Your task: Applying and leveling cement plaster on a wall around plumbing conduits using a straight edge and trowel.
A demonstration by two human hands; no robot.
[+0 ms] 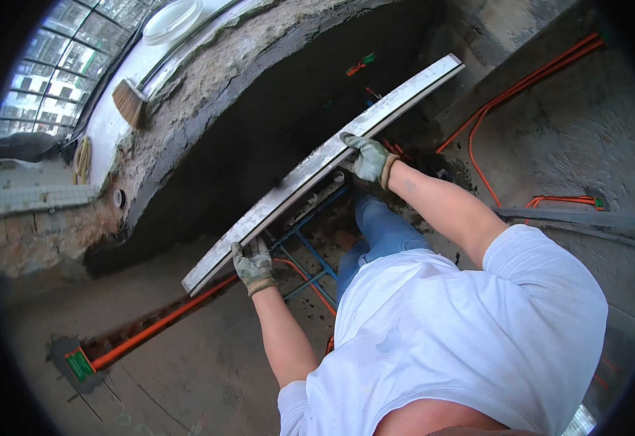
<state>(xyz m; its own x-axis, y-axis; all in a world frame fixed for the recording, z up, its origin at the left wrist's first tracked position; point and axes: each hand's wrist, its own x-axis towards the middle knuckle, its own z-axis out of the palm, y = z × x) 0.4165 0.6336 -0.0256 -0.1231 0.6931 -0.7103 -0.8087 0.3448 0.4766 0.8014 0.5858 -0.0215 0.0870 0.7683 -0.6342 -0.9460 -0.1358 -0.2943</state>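
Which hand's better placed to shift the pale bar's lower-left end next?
Probably the left hand: it holds the pale bar near that end, whereas the right hand grips it much farther up.

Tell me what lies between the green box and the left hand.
In the head view, an orange pipe runs from the green box toward the left hand, which grips the long bar.

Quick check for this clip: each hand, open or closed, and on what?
Left hand: closed, holding the long pale bar.
Right hand: closed, holding the same bar.
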